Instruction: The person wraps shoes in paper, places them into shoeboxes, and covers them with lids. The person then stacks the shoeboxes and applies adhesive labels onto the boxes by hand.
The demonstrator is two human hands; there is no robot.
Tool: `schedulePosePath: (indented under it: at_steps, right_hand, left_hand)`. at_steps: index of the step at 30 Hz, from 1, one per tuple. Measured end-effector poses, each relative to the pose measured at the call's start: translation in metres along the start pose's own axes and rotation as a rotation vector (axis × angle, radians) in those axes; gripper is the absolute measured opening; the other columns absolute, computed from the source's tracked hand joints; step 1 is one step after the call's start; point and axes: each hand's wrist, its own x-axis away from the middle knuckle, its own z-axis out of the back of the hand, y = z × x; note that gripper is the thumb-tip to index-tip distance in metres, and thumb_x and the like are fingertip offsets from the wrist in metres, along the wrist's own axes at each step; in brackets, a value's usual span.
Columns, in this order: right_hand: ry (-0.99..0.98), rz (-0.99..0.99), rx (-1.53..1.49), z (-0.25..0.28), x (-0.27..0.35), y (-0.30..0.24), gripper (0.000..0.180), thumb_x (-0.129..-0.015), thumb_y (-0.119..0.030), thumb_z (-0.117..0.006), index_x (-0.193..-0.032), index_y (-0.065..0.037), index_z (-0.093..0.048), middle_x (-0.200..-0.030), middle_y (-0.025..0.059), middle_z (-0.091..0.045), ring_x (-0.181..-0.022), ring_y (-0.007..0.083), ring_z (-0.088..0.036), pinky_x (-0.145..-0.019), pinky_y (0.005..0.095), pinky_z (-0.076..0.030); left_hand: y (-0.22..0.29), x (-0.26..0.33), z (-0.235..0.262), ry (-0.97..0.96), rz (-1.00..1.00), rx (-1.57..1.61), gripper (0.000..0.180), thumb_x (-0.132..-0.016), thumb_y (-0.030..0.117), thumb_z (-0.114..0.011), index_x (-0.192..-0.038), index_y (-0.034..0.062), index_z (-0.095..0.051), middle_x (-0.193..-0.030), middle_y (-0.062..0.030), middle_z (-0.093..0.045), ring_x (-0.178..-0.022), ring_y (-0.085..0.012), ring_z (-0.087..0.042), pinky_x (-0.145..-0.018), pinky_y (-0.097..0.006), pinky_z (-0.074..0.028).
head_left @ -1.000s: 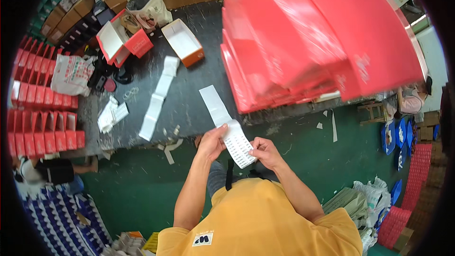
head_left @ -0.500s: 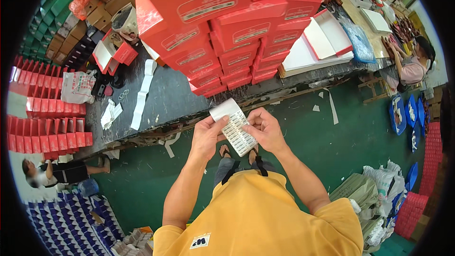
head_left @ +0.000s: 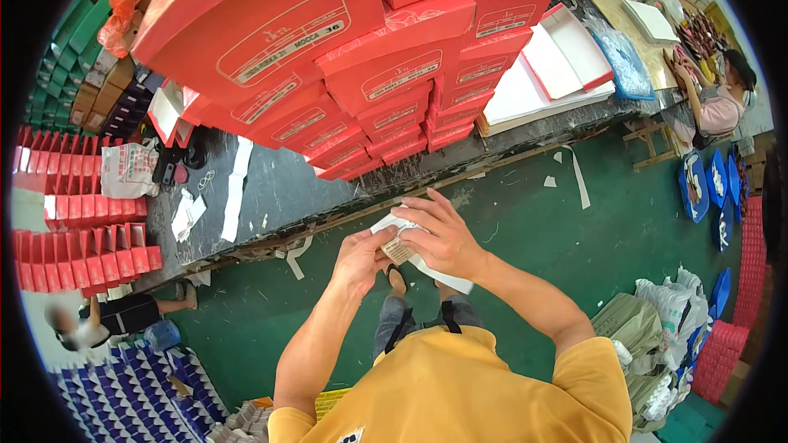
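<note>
Label strip (head_left: 423,261) lower now — papery, curled

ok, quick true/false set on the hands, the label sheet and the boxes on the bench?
1. Both hands, left hand and right hand, hold the white label sheet. True.
2. The stacked shoe boxes on the dark workbench are blue. False: they are red.
3. The label sheet lies flat on the workbench. False: it is held up over the green floor.
4. Loose white paper strips lie on the workbench. True.
</note>
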Motion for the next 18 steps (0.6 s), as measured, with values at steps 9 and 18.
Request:
schedulePosePath:
  at_steps: [9,18]
  right_hand:
    - [0.061,-0.354,-0.25,-0.044,-0.045,0.097,0.014,-0.088,-0.021,-0.074,-0.089,-0.011,-0.064,-0.088,0.0077,-0.071,-0.086,0.0298,-0.07,-0.078,0.0456,-0.055]
    - [0.39,-0.256,0.416,-0.092,-0.069,0.165,0.033,-0.086,-0.037,-0.079,-0.081,-0.011,-0.059,-0.06,0.009,-0.064,-0.053,0.0316,-0.065,-0.044,0.0442,-0.047]
  left_hand:
    - [-0.009,-0.035,0.035,0.093,0.02,0.04,0.029,-0.099,0.016,-0.068,-0.12,-0.0044,-0.064,-0.112,-0.0132,-0.073,-0.097,-0.0215,-0.073,-0.085,-0.039,-0.061]
    - [-0.014,-0.025,0.051,0.013,-0.023,-0.086,0.033,-0.098,0.013,-0.069,-0.124,-0.0049,-0.064,-0.116,-0.0143,-0.072,-0.1,-0.0231,-0.073,-0.088,-0.04,-0.062]
